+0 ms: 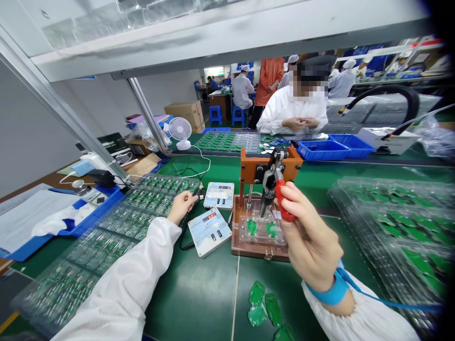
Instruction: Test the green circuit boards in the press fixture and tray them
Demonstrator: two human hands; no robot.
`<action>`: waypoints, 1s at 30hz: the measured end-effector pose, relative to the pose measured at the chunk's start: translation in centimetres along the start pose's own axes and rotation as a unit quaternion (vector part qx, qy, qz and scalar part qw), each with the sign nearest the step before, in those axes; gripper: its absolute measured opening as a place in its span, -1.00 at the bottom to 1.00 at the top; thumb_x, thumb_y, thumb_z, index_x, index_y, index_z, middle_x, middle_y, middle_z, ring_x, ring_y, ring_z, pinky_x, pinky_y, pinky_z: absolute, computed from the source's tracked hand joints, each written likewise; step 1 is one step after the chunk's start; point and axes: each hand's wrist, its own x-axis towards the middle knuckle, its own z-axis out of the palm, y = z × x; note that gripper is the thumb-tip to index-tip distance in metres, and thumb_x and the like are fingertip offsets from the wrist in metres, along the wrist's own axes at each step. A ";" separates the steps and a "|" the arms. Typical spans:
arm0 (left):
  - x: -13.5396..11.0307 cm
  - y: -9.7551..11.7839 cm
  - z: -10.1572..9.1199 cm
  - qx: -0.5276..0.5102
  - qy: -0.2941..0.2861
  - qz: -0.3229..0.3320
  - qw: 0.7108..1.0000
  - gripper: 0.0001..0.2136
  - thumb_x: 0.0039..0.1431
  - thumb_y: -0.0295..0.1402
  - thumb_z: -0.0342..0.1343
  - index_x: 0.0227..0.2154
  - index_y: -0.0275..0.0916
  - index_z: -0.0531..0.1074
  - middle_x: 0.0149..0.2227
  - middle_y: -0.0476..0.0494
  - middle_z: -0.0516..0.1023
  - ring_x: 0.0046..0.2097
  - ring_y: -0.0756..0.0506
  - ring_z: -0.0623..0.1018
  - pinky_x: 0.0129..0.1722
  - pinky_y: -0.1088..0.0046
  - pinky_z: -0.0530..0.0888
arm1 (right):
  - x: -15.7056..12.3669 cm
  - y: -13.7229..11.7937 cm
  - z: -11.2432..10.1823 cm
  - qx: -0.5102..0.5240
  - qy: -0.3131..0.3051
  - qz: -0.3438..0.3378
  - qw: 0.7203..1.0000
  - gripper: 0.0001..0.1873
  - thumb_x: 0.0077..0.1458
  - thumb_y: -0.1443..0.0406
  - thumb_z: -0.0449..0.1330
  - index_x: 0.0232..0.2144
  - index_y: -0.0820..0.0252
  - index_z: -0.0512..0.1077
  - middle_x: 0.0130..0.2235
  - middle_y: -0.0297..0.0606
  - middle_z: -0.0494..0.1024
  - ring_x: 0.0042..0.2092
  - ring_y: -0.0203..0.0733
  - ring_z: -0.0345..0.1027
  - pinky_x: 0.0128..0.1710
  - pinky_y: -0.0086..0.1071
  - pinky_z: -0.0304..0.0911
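My right hand (313, 237) is wrapped round the red handle (285, 201) of a toggle clamp on an orange-and-brown test fixture (260, 248). The clamp's dark plunger (265, 203) points down at a clear plate (261, 228), under which two green circuit boards show. My left hand (182, 207) is closed in a pinch at the right edge of a clear tray of circuit boards (152, 196); what its fingers hold, if anything, is hidden. Close by sit two white display boxes with red digits, the nearer box (209, 232) and the farther box (219, 195).
Loose green boards (265, 308) lie on the green mat before the fixture. Stacked clear trays (394, 227) stand at the right. Beyond are blue bins (323, 149), a white fan (180, 130) and a co-worker (293, 109) in white. A metal shelf (213, 42) hangs overhead.
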 end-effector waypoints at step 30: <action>-1.6 2.7 1.6 0.097 0.001 0.089 0.991 -0.77 0.08 -0.17 0.27 -0.46 -0.21 0.42 -0.49 -0.03 0.50 -0.43 -0.07 0.47 -0.42 0.46 0.36 | 7.2 8.3 -4.4 -0.099 0.012 0.181 0.978 -0.70 0.29 0.21 0.19 0.04 0.12 0.46 -0.10 -0.25 0.58 -0.07 -0.17 0.46 -0.07 -0.29 0.36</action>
